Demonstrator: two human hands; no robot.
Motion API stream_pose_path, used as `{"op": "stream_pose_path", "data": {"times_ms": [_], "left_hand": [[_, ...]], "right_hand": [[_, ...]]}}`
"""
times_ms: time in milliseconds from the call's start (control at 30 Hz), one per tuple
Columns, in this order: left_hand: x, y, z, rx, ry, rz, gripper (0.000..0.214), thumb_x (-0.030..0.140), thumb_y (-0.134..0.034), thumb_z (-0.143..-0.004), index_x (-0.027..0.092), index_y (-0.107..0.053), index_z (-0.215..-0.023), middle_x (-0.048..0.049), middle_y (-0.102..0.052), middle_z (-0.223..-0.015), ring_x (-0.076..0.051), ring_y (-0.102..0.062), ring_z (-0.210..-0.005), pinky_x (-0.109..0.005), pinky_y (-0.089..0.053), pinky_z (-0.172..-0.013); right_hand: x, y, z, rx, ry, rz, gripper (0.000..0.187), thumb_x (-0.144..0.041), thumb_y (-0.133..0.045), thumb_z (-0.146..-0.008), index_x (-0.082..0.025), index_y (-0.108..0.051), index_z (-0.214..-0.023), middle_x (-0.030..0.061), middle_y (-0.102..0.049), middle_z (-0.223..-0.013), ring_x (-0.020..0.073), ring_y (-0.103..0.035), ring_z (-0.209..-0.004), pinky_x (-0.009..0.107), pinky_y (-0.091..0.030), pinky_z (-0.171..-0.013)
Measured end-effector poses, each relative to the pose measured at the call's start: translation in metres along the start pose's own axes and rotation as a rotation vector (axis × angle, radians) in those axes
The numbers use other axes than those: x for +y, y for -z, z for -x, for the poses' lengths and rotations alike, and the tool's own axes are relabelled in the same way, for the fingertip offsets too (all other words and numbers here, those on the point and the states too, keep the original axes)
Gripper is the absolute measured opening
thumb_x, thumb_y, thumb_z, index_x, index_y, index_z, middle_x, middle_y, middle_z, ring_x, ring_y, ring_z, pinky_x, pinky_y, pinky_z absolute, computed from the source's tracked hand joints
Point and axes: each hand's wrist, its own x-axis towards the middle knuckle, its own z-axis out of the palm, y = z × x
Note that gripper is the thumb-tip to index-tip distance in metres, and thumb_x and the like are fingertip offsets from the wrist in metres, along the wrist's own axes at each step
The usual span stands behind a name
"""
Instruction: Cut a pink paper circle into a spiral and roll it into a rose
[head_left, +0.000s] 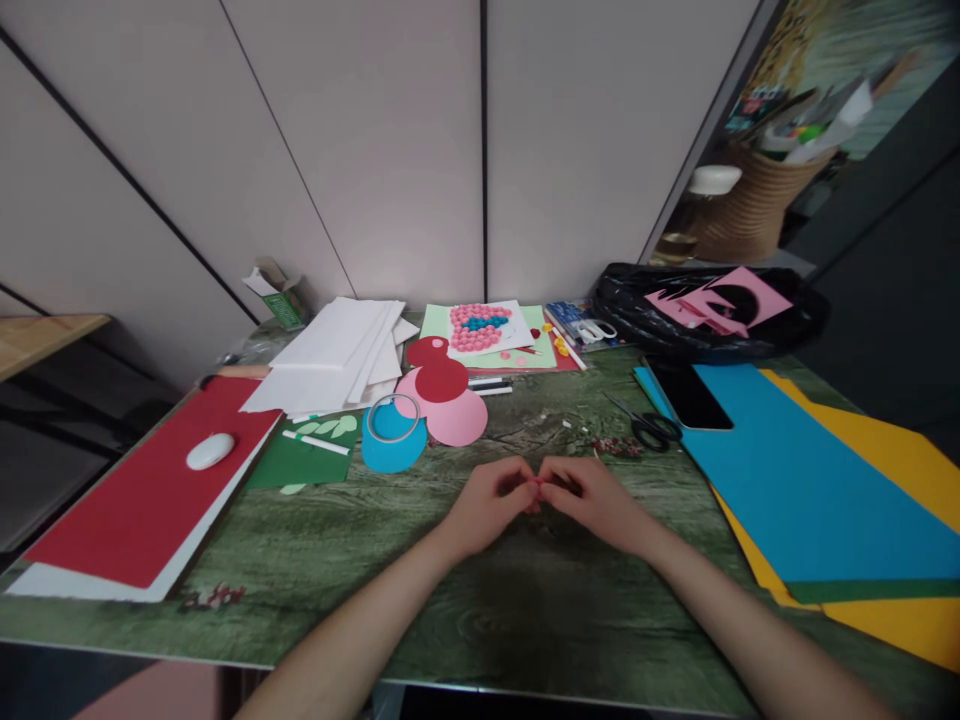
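Note:
My left hand (499, 495) and my right hand (581, 495) meet fingertip to fingertip above the middle of the table. Both are closed in a pinch on a tiny pink piece (538, 482), mostly hidden by the fingers; its kind is too small to make out. Beyond them, pink (459, 418) and red paper circles (441, 381) overlap. A roll of tape (393, 397) rests on blue paper circles (394, 455). Black-handled scissors (655, 430) lie to the right of my right hand. Farther back is a white sheet covered with pink and blue balls (480, 328).
Red sheets (150, 490) carry a white computer mouse (211, 451) at the left. White papers (322, 340) are stacked behind. On the right, a phone (688, 393) lies on blue sheets (817, 480) over yellow ones (885, 440). A black plastic bag (630, 310) holds pink scraps (754, 300).

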Motion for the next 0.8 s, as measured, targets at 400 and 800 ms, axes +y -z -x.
{"op": "stream_pose_path", "data": {"times_ms": [400, 800], "left_hand": [[0.0010, -0.0050, 0.0023, 0.119, -0.089, -0.171, 0.018, 0.030, -0.050, -0.078, 0.014, -0.056, -0.070, 0.0009, -0.053, -0.066, -0.011, -0.046, -0.065, -0.022, -0.035, -0.062], [-0.0011, -0.0051, 0.0008, 0.084, -0.017, -0.031, 0.019, 0.031, -0.047, -0.081, 0.015, -0.056, -0.080, -0.0013, -0.059, -0.072, -0.013, -0.054, -0.070, -0.024, -0.040, -0.066]], "right_hand": [[0.0057, -0.0050, -0.0008, 0.063, 0.018, -0.031, 0.017, -0.020, -0.048, -0.075, -0.017, -0.047, -0.059, -0.0060, -0.038, -0.051, 0.0086, -0.034, -0.051, 0.022, -0.023, -0.048], [0.0041, -0.0025, -0.0014, 0.117, 0.001, 0.063, 0.021, -0.022, -0.045, -0.080, -0.017, -0.047, -0.060, -0.0055, -0.037, -0.054, 0.0094, -0.034, -0.053, 0.023, -0.022, -0.050]]}}
